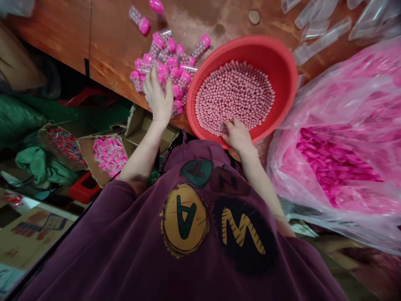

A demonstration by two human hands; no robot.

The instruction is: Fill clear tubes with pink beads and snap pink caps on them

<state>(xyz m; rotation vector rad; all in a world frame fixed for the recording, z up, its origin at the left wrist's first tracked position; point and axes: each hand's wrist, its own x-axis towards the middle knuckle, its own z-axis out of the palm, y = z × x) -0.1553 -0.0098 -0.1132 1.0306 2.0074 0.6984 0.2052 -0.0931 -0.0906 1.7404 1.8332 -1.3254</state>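
The left hand (158, 98) lies with fingers (153, 81) spread open on a heap of clear tubes with pink caps (166, 62) on the brown wooden bench (119, 37). The right hand (238, 136) curls among pink beads (234, 98) in a round red plastic basin (282, 71), its grip hard to tell. A bulging clear plastic bag of pink-capped tubes (332, 146) sits just right.

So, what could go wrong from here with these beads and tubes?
The red basin sits at the table edge, with the right hand at its near rim, so a hard press might tip it and spill the beads. The loose tubes under the left hand lie close to that edge too, and could roll off if they are pushed.
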